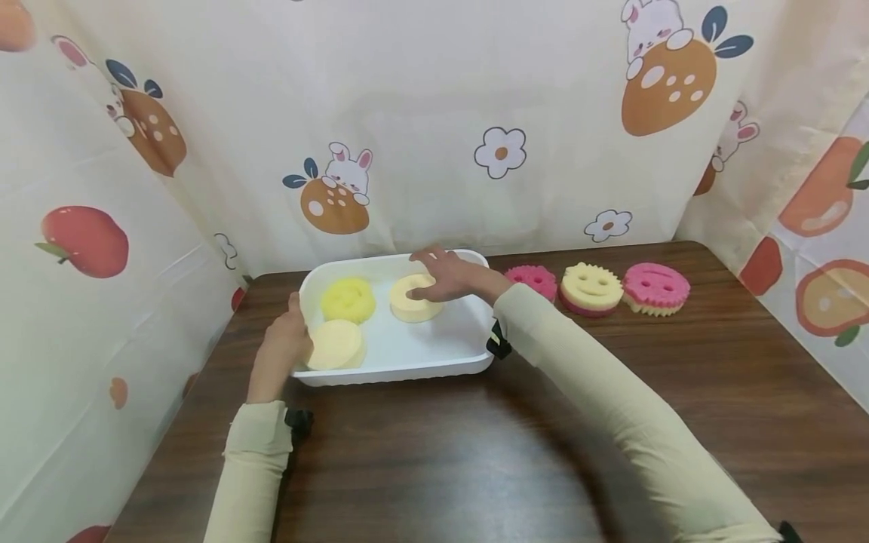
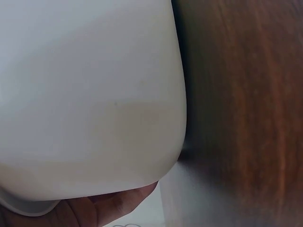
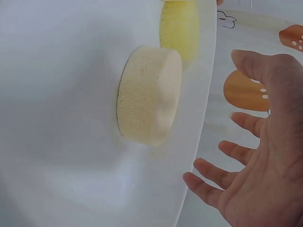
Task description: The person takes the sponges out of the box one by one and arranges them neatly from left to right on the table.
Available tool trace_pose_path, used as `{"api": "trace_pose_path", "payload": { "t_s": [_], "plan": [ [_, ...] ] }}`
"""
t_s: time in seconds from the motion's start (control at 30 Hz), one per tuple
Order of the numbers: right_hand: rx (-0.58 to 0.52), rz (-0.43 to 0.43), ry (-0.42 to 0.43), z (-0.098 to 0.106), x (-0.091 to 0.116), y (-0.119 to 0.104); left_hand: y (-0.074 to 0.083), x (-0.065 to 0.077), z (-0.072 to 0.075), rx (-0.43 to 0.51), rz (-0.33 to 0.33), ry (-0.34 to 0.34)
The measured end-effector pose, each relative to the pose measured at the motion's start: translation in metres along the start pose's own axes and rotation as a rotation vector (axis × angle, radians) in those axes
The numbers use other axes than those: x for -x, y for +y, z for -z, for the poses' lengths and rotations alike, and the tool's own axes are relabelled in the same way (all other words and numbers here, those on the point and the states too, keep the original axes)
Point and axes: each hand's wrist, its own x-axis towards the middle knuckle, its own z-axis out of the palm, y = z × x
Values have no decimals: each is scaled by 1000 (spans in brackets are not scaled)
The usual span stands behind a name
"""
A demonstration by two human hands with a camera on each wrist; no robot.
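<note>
A white tray with raised walls holds a bright yellow round sponge and two cream round sponges, one at the near left and another nearer the middle. My left hand grips the tray's left rim; in the left wrist view its fingers show behind the white wall. Over the middle cream sponge reaches my right hand, thumb and fingers spread. The right wrist view has that cream sponge apart from the right fingers, with nothing in the hand.
Right of the tray, a row of smiley-face sponges stands on the brown wooden table: a pink one partly behind my sleeve, a cream-topped one and a pink-topped one. A printed curtain hangs behind the table.
</note>
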Motion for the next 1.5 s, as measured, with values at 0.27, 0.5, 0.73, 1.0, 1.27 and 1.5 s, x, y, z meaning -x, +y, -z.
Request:
{"api": "trace_pose_path", "payload": {
  "t_s": [0.27, 0.5, 0.73, 1.0, 1.27, 1.5],
  "plan": [
    [-5, 0, -13, -2, -8, -3, 1, 1, 1, 0, 9, -3],
    [7, -6, -35, -8, -15, -4, 2, 3, 1, 5, -6, 10],
    [5, 0, -46, -9, -20, -4, 5, 4, 2, 7, 19, -9],
    [5, -5, -58, -10, -25, -2, 5, 4, 2, 3, 25, -13],
    [44, -5, -84, -15, -31, -2, 5, 4, 2, 8, 41, -23],
    [69, -7, -97, -21, -34, -1, 6, 4, 1, 9, 54, -25]
  ]
}}
